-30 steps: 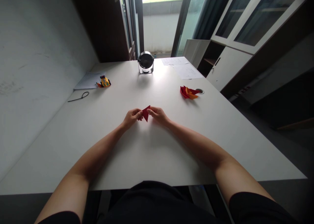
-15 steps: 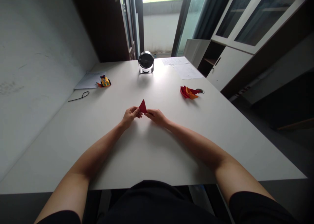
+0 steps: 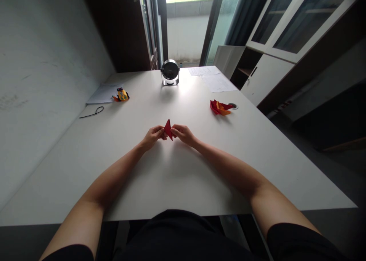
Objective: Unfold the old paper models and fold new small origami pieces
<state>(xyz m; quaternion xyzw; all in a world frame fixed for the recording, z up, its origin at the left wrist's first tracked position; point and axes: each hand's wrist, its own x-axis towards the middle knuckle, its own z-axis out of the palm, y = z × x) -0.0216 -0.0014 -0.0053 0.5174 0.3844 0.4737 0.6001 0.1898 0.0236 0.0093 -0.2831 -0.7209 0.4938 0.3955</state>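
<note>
A small piece of folded red paper [image 3: 168, 129] is held up just above the white table, its point upward and a second tip hanging low. My left hand [image 3: 154, 136] pinches its left side between thumb and fingers. From the other side my right hand [image 3: 183, 133] grips the right edge, thumb on top. The fingertips behind the paper are partly hidden. Off to the right on the table lie red and orange folded paper pieces [image 3: 220, 107], which neither hand touches.
A round black-and-silver device [image 3: 170, 71] stands at the far middle of the white table [image 3: 177, 192]. Left are a yellow toy [image 3: 122, 94], a paper stack [image 3: 101, 94] and a black cable tie [image 3: 95, 112]. Paper sheets [image 3: 219, 83] lie far right, near a round grommet [image 3: 233, 106].
The folded red paper has turned from a flat-based triangle to a narrower shape with a tip pointing down. My right hand has shifted its grip to the paper's right edge.
</note>
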